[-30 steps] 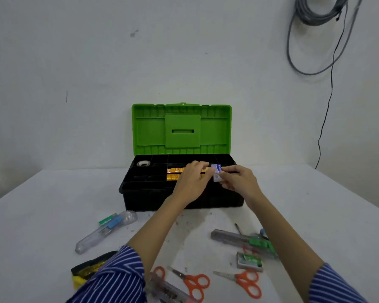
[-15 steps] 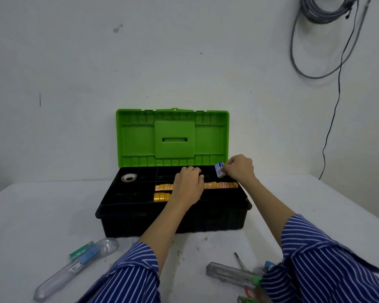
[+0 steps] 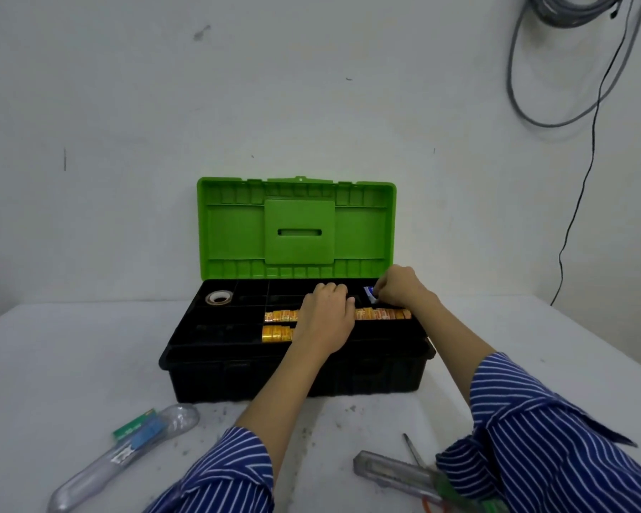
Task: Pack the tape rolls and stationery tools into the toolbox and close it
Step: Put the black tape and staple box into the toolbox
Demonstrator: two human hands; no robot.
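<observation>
The black toolbox (image 3: 237,372) stands open in the middle of the table, its green lid (image 3: 297,227) upright. Rows of small gold tape rolls (image 3: 280,315) fill compartments of its tray, and a clear tape roll (image 3: 218,298) lies in the back left compartment. My left hand (image 3: 326,320) rests on the tray over the gold rolls, fingers curled; whether it holds anything is hidden. My right hand (image 3: 400,288) is at the back right compartment, pinching a small white and blue packet (image 3: 370,293).
A clear plastic tube with a green and blue card (image 3: 126,453) lies at the front left. A clear-handled cutter with green parts (image 3: 396,475) lies at the front right, partly under my right sleeve. Grey cables (image 3: 570,61) hang on the wall at the top right.
My head has moved closer, so the scissors at the front have left the view. My right hand has carried the packet from the tray's middle back to the right rear compartment and lowered it.
</observation>
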